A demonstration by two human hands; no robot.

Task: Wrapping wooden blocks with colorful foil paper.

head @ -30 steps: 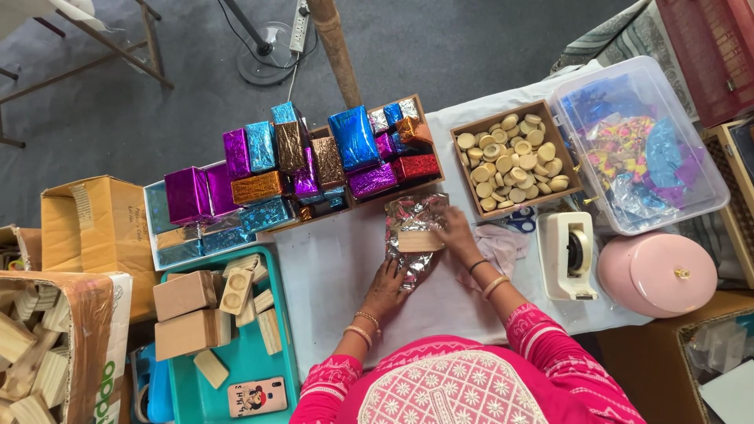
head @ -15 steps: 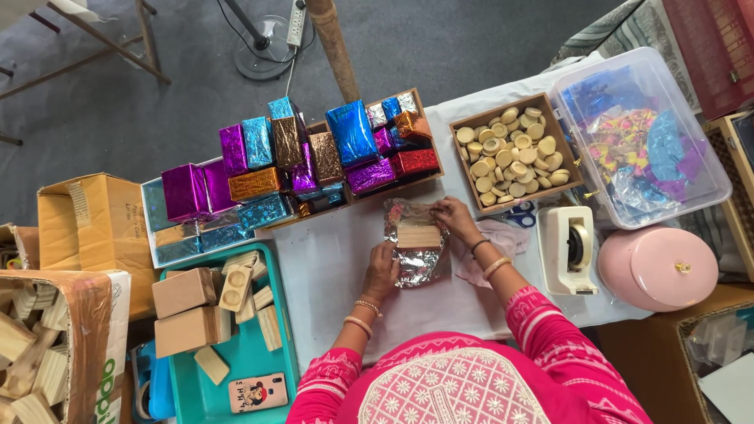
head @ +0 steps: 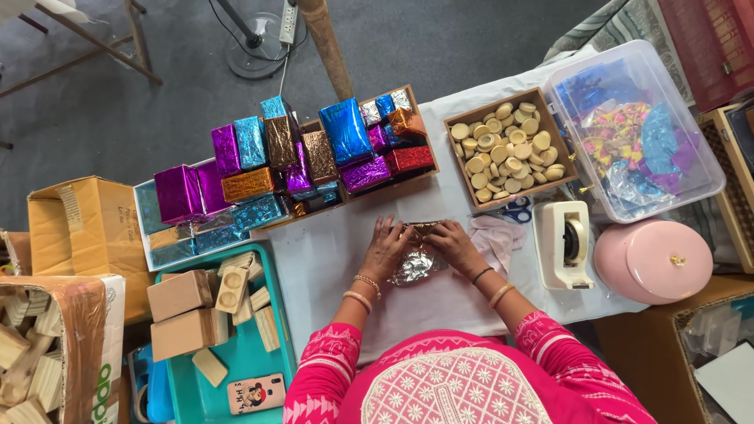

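Two hands meet over a small block half wrapped in silver foil (head: 414,259), which lies near the middle of the white-covered table (head: 330,267). The left hand (head: 386,247) presses down on the foil's left side with fingers bent, and the right hand (head: 454,243) is closed over its upper right end, fingertips pinching the folded foil against the block. Along the table's far edge a wooden tray of foil-wrapped boxes (head: 314,153) in purple, blue, copper and red stands crowded together. Toward the far right corner sits a cardboard box of round wooden discs (head: 509,151), and beyond it a clear plastic bin of coloured foil sheets (head: 636,133). Blue-handled scissors (head: 514,210) lie just in front of the disc box, and a cream tape dispenser (head: 564,243) stands near the right edge beside a round pink tin (head: 653,261). At the left edge a teal tray (head: 236,369) holds bare wooden blocks (head: 182,314).
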